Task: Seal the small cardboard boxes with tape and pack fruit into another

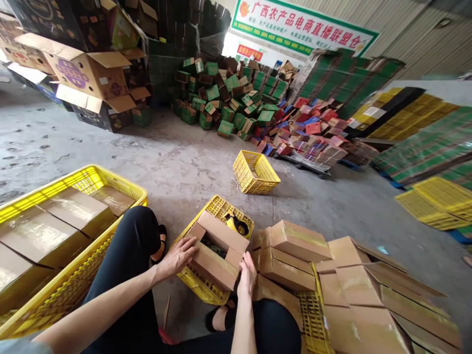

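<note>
Open brown cardboard carton (pixel 214 264) is sitting between the left fingers (pixel 190 246) and right fingers (pixel 248 263), on a yellow plastic lattice crate (pixel 211 202). Flaps are standing loose around the mouth; something dark green (pixel 214 249) is showing inside, too shadowed to identify.

Handling, my read: walls should be behaving stiff, flaps bendy and weak at the creases. Dry board is probably giving decent friction. Weight is likely coming from the contents, moderate at a guess; can't tell if they're fragile, so I'd be keeping it level. Best hold: both short end walls, low, fingertips under the bottom edges. Lifting by the flaps would be risking a tear or a spill.

Pose: left fingers are lying slightly spread over the near-left end, back of the hand up, left forearm (pixel 110 300) reaching in at a slant. Right fingers are pointing away from the body along the right end, close together, right forearm (pixel 244 319) running nearly straight out. Both sets are touching board; can't tell if either is clamping, undersides are hidden.

Around: black-and-yellow tape dispenser (pixel 238 224) is resting just beyond the carton, ahead of the right fingers. Taped brown cardboard cartons (pixel 300 242) are stacking up right of the right fingers.
</note>
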Tool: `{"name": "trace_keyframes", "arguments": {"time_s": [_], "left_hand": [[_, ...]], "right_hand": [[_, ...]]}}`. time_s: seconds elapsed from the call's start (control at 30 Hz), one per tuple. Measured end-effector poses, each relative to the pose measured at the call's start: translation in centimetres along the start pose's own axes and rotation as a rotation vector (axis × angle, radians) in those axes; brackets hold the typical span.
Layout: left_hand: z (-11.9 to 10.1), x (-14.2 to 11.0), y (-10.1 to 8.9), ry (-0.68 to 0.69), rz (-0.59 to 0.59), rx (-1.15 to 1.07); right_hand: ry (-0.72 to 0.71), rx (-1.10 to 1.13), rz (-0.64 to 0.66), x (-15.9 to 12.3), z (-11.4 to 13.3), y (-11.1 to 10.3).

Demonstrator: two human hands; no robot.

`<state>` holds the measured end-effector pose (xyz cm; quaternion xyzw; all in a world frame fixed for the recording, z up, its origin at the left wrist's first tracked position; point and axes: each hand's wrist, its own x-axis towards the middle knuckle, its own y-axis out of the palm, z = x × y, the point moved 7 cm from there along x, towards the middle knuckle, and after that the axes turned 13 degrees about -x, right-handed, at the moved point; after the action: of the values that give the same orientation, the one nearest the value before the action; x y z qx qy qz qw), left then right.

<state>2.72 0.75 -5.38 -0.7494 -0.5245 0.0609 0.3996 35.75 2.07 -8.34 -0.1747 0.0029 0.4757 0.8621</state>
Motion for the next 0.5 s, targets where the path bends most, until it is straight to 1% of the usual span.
{"name": "trace_keyframes", "arguments": {"time_s": [0.33, 0.47, 0.5], "left_hand": [[-0.5, 0.0, -0.8, 0.002, 0.021, 0.0], [-0.5, 0.2, -0.7, -0.033, 0.049, 0.004], [-0.5, 0.2, -0.7, -0.041, 0.055, 0.002]], "right_hand": [[0.021, 0.011, -0.005, -1.7, 0.7, -0.9], [0.02, -0.001, 0.009, -2.1, 1.1, -1.3], [-0.001, -0.023, 0.009, -2.2, 1.3, -1.4]]}}
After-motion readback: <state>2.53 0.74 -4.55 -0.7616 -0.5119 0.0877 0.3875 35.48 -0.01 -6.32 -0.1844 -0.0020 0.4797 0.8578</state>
